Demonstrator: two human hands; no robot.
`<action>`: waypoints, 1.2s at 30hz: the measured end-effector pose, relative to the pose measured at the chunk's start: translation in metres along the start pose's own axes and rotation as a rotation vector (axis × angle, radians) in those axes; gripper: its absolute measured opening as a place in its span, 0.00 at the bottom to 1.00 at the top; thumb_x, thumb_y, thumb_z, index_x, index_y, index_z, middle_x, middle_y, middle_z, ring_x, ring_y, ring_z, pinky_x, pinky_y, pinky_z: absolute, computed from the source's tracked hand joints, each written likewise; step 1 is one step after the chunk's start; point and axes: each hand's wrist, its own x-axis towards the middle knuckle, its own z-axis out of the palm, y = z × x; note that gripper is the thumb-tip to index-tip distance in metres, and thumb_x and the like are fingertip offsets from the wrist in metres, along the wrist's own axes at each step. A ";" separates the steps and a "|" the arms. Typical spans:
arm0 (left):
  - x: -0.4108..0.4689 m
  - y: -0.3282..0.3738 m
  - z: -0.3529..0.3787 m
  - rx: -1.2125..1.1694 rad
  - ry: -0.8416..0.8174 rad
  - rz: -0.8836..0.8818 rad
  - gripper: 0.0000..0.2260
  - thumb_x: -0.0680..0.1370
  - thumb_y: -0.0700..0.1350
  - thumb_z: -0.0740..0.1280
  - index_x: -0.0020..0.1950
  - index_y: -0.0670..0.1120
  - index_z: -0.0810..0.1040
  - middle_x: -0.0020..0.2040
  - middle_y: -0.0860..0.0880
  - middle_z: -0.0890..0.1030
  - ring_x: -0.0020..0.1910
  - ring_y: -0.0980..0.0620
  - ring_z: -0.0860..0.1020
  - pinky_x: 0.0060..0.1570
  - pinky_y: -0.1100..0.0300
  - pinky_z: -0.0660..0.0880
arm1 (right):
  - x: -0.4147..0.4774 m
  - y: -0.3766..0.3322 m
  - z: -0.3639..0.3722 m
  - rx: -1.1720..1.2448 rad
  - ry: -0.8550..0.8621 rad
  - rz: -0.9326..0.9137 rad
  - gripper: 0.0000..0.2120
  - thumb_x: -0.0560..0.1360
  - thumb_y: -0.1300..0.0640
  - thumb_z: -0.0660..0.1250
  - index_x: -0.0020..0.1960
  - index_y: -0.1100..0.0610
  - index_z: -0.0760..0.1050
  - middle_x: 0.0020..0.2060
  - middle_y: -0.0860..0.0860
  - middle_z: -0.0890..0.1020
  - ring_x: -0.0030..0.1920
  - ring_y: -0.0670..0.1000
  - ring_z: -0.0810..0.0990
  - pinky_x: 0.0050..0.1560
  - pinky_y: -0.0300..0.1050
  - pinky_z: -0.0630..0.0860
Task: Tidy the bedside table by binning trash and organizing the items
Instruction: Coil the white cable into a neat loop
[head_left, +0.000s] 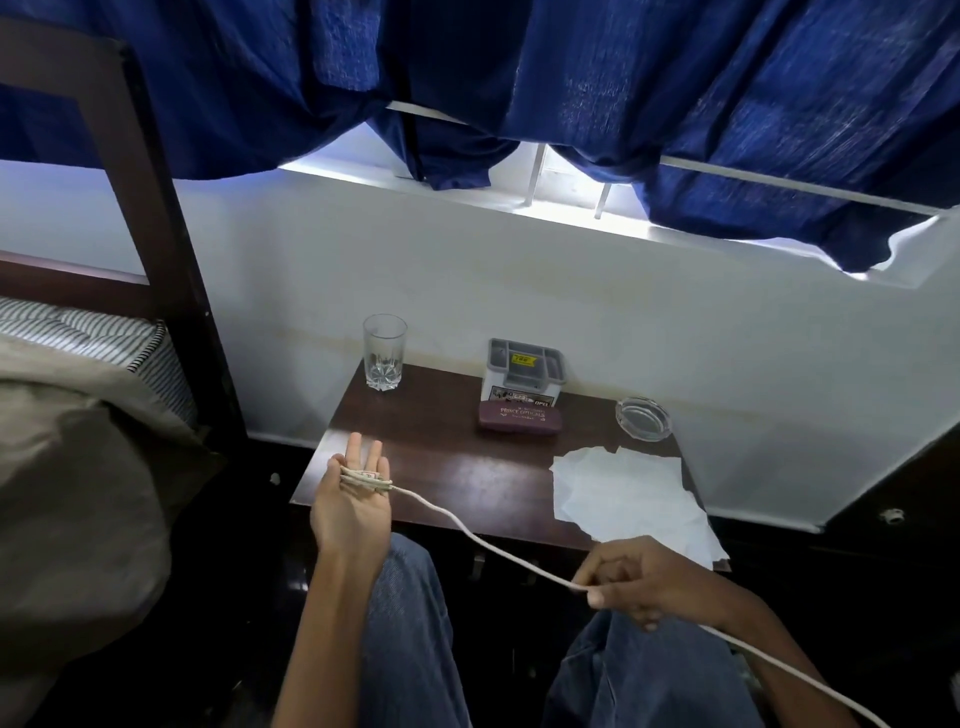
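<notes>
Pinches a white cord (493, 545) with the right hand (639, 582), thumb against fingertips, above the knees (415, 597). Carries its other end as several turns wound round the straight fingers of the left hand (353, 504), palm up, over the front left corner of the bedside table (457, 467). On the table: crumpled white paper (623, 493) at the front right, clear ashtray (643, 418) behind it, maroon glasses case (519, 415) just in front of a grey organizer (524, 371), empty tumbler (384, 353) at the back left.
</notes>
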 end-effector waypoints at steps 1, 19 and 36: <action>0.001 -0.006 0.000 0.163 0.013 0.067 0.12 0.83 0.40 0.49 0.45 0.44 0.69 0.73 0.44 0.66 0.71 0.43 0.66 0.70 0.53 0.63 | 0.001 -0.001 0.002 0.023 -0.029 -0.024 0.06 0.72 0.59 0.71 0.49 0.58 0.81 0.25 0.51 0.69 0.22 0.44 0.64 0.25 0.35 0.68; -0.029 -0.048 -0.001 1.254 -0.768 -0.396 0.15 0.81 0.39 0.52 0.54 0.39 0.78 0.28 0.53 0.69 0.26 0.59 0.65 0.32 0.67 0.63 | 0.016 -0.047 -0.009 0.516 0.326 -0.372 0.13 0.64 0.53 0.74 0.43 0.61 0.82 0.22 0.49 0.65 0.19 0.44 0.62 0.23 0.36 0.65; -0.033 -0.038 0.007 0.552 -0.839 -0.770 0.07 0.73 0.47 0.70 0.43 0.43 0.78 0.26 0.56 0.63 0.22 0.61 0.60 0.25 0.68 0.63 | 0.028 -0.022 -0.020 0.479 0.685 -0.234 0.08 0.77 0.65 0.60 0.46 0.65 0.78 0.20 0.47 0.63 0.18 0.44 0.59 0.22 0.34 0.61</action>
